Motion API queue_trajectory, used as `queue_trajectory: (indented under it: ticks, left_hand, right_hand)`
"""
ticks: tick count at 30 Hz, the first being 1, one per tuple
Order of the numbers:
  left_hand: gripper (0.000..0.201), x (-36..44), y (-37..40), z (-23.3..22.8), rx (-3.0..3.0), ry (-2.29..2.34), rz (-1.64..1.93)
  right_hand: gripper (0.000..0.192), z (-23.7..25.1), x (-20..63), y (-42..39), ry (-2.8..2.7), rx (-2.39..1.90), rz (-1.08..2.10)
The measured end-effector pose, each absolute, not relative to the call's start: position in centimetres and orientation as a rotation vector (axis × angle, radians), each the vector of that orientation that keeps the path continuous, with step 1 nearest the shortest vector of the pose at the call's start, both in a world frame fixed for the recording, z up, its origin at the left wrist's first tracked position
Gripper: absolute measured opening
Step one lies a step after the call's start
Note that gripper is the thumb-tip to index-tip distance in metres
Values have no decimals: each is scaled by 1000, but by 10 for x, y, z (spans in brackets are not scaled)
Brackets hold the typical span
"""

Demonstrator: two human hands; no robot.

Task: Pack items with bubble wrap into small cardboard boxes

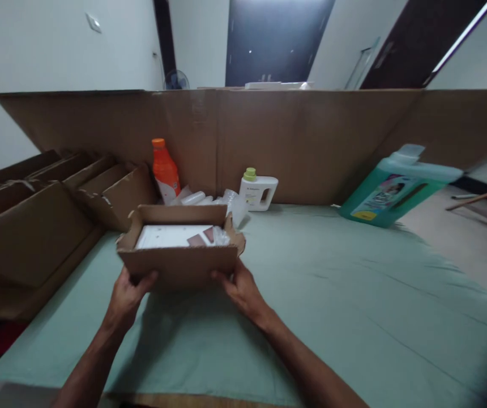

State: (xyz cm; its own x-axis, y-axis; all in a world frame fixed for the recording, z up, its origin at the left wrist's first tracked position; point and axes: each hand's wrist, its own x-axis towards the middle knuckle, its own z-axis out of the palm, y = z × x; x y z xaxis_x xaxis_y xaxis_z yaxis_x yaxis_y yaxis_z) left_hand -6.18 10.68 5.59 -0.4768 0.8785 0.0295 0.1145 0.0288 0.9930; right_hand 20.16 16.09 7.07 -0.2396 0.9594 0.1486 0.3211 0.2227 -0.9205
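Between my two hands is an open cardboard box (179, 266), held by its lower left and lower right corners. My left hand (127, 294) grips the left side, thumb on the front wall. On the right side my right hand (243, 289) does the same. A white flat item (167, 237) with brown patches lies inside, beside some clear plastic wrap (221, 236). The box appears raised a little above the green cloth, with a shadow below it. My other fingers are hidden behind and under the box.
Cardboard compartments (35, 226) stand at the left. Along the back cardboard wall (311, 141) are an orange bottle (166, 170), a white jug with a green cap (258, 191) and bubble wrap (235, 207). A large teal detergent jug (396, 187) stands far right on the green cloth (332, 283).
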Motion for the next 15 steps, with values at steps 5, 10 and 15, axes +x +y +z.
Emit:
queue_trajectory:
  ticks: [5, 10, 15]
  left_hand:
    - [79, -9, 123, 70, 1155, 1444, 1459]
    - [74, -12, 108, 41, 1143, 1406, 1355]
    - [79, -41, 97, 31, 1108, 1473, 1284]
  right_hand:
    - [50, 81, 247, 155, -1643, -1375, 849]
    - [52, 53, 254, 105, -1706, -1395, 686]
    - [79, 22, 263, 98, -1846, -1235, 697]
